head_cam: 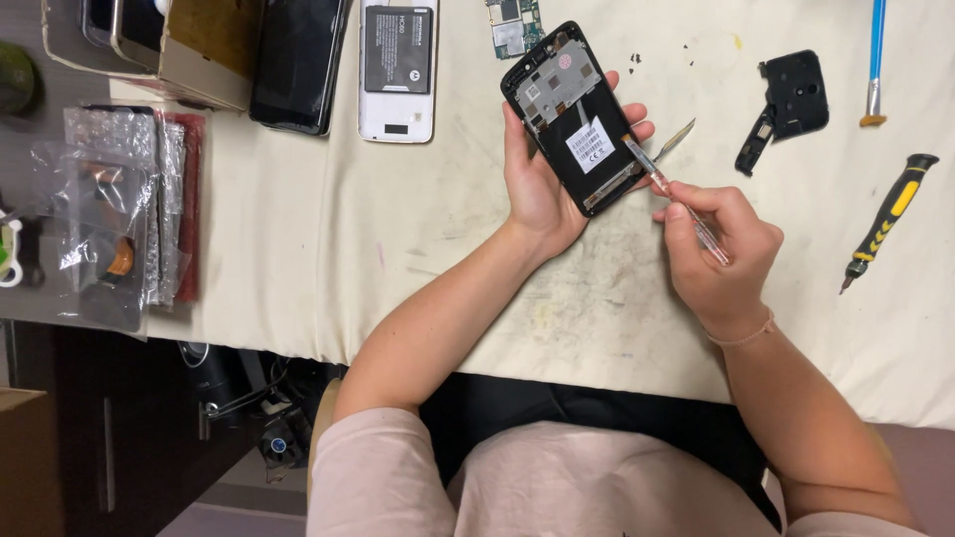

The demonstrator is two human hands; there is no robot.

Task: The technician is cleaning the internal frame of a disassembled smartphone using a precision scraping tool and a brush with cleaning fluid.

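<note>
My left hand (542,184) grips an opened black phone (577,114) with its back cover off, showing a metal shield and a white label. My right hand (721,249) holds a thin clear-handled screwdriver (676,199) like a pen, its tip touching the phone's right edge near the lower end. Metal tweezers (676,139) lie on the cloth just behind the tip, partly hidden.
A cream cloth (398,249) covers the table. On it lie a white phone back with a battery (398,65), a black phone (298,60), a circuit board (514,25), a black plastic part (791,99), a yellow-black screwdriver (888,219) and a blue-handled tool (875,60). Plastic bags (114,214) sit left.
</note>
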